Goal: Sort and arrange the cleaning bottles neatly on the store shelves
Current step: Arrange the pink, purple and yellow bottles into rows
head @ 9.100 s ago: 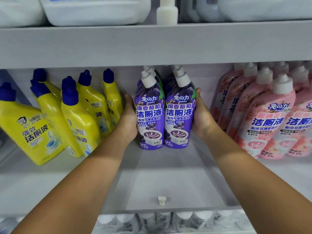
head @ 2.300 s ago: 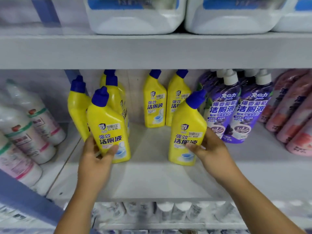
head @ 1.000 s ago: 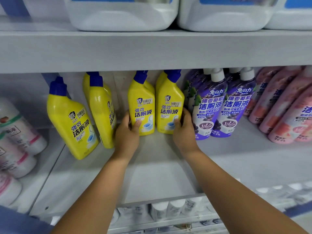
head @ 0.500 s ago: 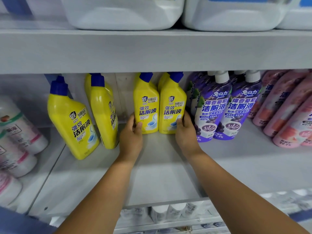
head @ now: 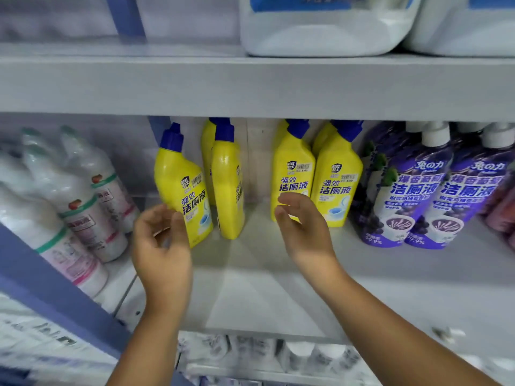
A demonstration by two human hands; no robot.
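Several yellow bottles with blue caps stand on the grey shelf [head: 264, 288]. Two of them, one [head: 292, 168] beside the other [head: 338, 174], sit side by side against the purple bottles [head: 434, 190]. Further left a tilted yellow bottle [head: 181, 185] leans next to a sideways-turned one [head: 227, 190]. My left hand [head: 161, 246] hovers just in front of the tilted bottle, fingers loosely curled, holding nothing. My right hand [head: 303, 229] is in front of the paired bottles, fingers relaxed and empty.
White bottles with green and pink labels [head: 72, 207] lean in the bay to the left, behind a blue upright [head: 50, 291]. Large white jugs [head: 328, 26] sit on the shelf above. Pink bottles [head: 501, 207] show at the far right. More bottles fill the shelf below [head: 278, 355].
Both hands have let go of the two paired yellow bottles and drawn back. My left hand has moved left toward the tilted yellow bottle. The view has shifted left.
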